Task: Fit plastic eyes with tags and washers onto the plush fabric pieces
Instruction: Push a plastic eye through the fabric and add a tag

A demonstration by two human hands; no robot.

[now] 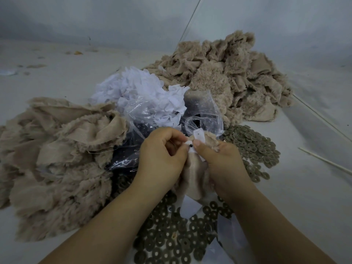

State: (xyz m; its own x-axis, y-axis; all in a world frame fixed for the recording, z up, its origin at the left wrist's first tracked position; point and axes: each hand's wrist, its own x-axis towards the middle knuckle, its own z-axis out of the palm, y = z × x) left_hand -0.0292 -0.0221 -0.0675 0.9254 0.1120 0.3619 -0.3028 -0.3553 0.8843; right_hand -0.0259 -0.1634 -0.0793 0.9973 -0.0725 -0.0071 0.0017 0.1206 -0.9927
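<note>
Hands meet mid-bench: left hand [162,151] and right hand [221,159] both curl round a beige plush fabric piece [194,174], pinching a small black plastic eye [190,146] through a white tag [198,135]. Clear plastic bag [152,119] behind holds black eyes.

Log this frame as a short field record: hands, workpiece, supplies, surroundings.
left hand: grips the plush piece, fingers curled
right hand: pinches the white tag against the fabric
plush piece: beige, held between both hands
black eye: at the white tag, between the thumbs
washers: brown discs spread right and near
tag pile: white, beside a clear bag
plush piles: left and far right
</note>
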